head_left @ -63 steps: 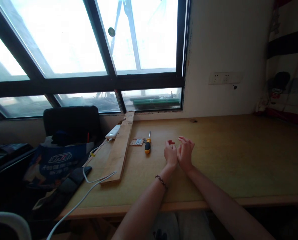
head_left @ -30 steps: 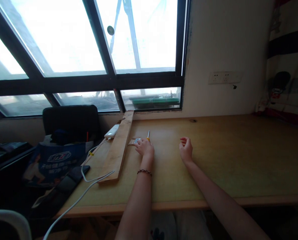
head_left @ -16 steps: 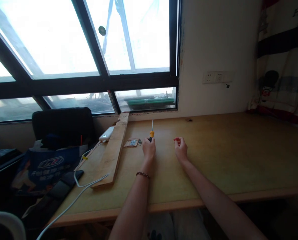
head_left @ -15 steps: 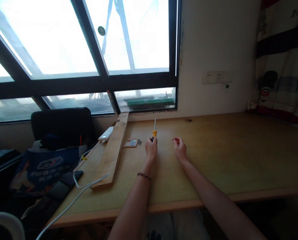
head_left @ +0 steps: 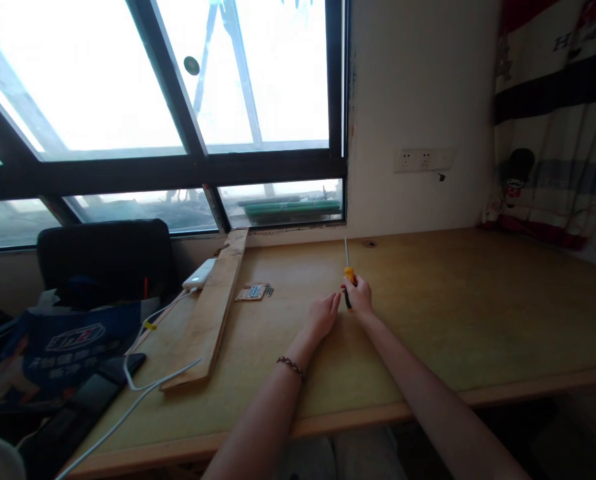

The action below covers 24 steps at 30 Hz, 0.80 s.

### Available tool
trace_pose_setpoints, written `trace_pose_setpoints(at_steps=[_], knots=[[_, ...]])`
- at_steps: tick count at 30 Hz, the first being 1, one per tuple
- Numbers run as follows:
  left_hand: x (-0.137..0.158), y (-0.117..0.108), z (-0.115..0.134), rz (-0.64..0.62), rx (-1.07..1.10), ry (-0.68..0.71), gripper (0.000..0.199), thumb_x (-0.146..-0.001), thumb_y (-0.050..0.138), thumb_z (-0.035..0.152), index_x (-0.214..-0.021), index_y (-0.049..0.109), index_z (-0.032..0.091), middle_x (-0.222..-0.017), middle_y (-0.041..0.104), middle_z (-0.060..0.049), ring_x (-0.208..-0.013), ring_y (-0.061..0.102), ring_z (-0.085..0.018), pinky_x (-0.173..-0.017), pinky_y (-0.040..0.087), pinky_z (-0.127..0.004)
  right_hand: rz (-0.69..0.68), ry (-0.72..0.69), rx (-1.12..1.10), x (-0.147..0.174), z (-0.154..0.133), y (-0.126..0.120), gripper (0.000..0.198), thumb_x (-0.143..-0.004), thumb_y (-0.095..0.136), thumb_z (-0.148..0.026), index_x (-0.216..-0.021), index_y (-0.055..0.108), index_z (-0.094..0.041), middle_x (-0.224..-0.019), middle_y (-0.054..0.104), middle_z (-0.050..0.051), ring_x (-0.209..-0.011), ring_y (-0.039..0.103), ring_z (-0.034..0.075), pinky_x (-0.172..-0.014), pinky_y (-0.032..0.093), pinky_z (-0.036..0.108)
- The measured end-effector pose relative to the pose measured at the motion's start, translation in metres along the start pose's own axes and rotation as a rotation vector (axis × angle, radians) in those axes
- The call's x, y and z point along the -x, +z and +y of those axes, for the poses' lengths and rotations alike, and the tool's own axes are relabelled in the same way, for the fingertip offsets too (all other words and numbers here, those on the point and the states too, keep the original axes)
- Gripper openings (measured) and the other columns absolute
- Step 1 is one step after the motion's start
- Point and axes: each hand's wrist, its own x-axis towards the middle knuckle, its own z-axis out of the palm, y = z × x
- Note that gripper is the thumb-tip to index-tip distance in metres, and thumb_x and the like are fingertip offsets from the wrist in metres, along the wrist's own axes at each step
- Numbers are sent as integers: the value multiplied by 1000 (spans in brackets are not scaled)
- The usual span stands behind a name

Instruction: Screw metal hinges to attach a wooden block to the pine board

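Note:
A screwdriver (head_left: 349,273) with a yellow and black handle points up and away, its metal shaft toward the back edge of the table. My right hand (head_left: 361,296) is closed round its handle. Just left of the handle's lower end is my left hand (head_left: 323,315), fingers bent and pressed together; whatever may be in them is hidden. A braided bracelet (head_left: 291,365) circles my left wrist. Further left on the table lie a small flat hardware packet (head_left: 253,292) with metal pieces and several dark screws (head_left: 269,290) beside it.
A long wooden board (head_left: 205,320) lies along the table's left side. A white power bank (head_left: 199,273) rests by it, with a white cable (head_left: 145,393) running over the board's near end. A black chair (head_left: 105,260) and blue bag (head_left: 68,353) stand left of the table (head_left: 453,307).
The screwdriver has passed from my left hand to my right. My left hand has moved right and nearer to me. The view has shifted slightly to the right.

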Motion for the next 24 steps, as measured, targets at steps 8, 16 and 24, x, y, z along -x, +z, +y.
trace_pose_setpoints(at_steps=[8, 16, 24], knots=[[2, 4, 6, -80, -196, -4, 44, -92, 23, 41, -75, 57, 19, -70, 63, -4, -62, 56, -13, -58, 34, -24, 118, 27, 856, -42, 24, -75, 27, -81, 46, -25, -102, 57, -11, -101, 61, 15, -90, 60, 23, -70, 42, 28], [3, 3, 7, -119, -275, -26, 40, -91, 28, 38, -73, 58, 19, -71, 63, -6, -65, 55, -15, -61, 34, -25, 68, 101, 1016, -42, 30, -95, 27, -81, 47, -26, -101, 62, -15, -98, 63, 14, -91, 61, 25, -70, 45, 31], [3, 3, 6, -105, -322, -23, 41, -91, 27, 39, -74, 59, 20, -72, 63, -6, -64, 55, -14, -61, 33, -24, 25, 164, 1041, -43, 36, -99, 29, -80, 48, -25, -102, 65, -14, -99, 62, 18, -95, 60, 28, -72, 47, 34]])
